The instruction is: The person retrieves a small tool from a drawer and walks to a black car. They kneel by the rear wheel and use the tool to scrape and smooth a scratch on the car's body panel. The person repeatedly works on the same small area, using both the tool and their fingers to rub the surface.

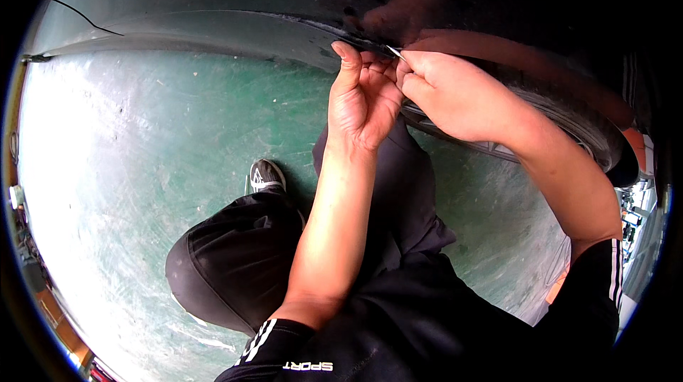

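Head view, looking down: a person crouches on a green floor (213,122) beside a dark, glossy car panel (235,23), whose lower edge runs left from above the wheel (601,133). Just left of the wheel, the right hand (445,90) pinches a thin, pale tool (395,52), its narrow end pointing up at that edge; contact is too small to tell. The short hold, close to the end, probably gives fine control. Farther left of the wheel, the left hand (364,101) is palm-up below the edge, thumb raised and fingers partly curled beside the right hand, perhaps to steady it; whether those fingers grasp anything cannot be told. A shoe (267,174) rests well left of the wheel.
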Motion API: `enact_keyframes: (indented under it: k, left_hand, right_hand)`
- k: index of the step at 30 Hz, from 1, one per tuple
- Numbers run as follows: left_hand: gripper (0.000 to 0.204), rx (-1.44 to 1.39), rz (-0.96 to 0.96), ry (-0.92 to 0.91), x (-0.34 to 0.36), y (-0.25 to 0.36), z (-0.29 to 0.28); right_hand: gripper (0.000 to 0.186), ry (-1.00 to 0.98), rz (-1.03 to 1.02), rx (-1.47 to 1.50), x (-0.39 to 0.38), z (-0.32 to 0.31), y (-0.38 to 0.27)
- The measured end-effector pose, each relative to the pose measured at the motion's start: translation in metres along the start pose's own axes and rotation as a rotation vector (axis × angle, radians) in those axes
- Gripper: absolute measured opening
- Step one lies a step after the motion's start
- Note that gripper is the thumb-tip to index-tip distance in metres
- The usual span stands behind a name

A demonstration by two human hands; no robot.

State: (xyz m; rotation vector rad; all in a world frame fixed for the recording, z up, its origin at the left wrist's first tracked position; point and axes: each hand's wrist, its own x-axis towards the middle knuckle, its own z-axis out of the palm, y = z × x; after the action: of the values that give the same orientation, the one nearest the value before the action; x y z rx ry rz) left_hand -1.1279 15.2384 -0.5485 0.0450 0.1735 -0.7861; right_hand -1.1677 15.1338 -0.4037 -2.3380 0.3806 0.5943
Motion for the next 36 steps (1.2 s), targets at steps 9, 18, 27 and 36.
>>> enact_keyframes:
  k: [9, 18, 27, 36]
  left_hand:
    - [0.081, -0.056, 0.026, 0.025, -0.004, -0.003, -0.001]
    - [0.068, -0.099, -0.021, -0.003, -0.014, 0.003, 0.01]
    - [0.073, -0.059, -0.048, -0.027, -0.022, 0.003, 0.015]
    - [0.054, -0.22, -0.047, -0.097, -0.013, 0.0, 0.011]
  right_hand:
    - [0.029, 0.005, -0.018, 0.041, -0.005, 0.002, 0.003]
    - [0.019, -0.01, 0.002, -0.095, -0.011, 0.003, -0.015]
    - [0.019, 0.05, -0.099, -0.197, -0.019, 0.013, -0.015]
    - [0.021, 0.027, -0.043, -0.136, -0.015, 0.005, -0.012]
